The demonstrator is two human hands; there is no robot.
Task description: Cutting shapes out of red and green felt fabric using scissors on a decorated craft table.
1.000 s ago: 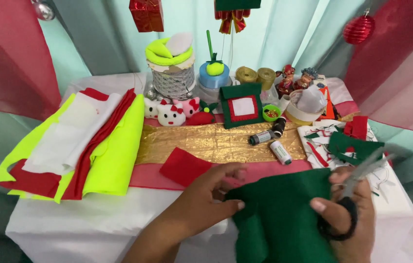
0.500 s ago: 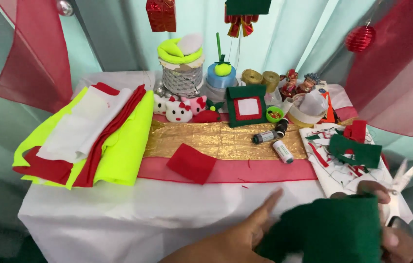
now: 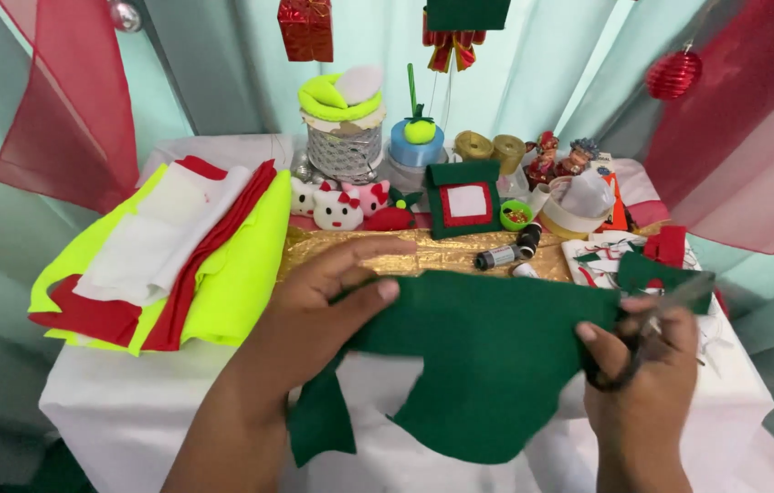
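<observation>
Felt (image 3: 487, 356), green and floppy, hangs over the counter (image 3: 131, 402). Left hand (image 3: 323, 306) pinches its top edge. Right hand (image 3: 647, 351) is closed on scissors (image 3: 652, 324) at the other edge. Soft and light, I think; hold near the edges.

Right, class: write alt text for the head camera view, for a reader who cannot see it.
Two hands hold a piece of green felt above a craft table: the left hand grips its left edge, the right hand holds scissors at its right edge. Stacked yellow, red and white felt sheets lie to the left.
</observation>
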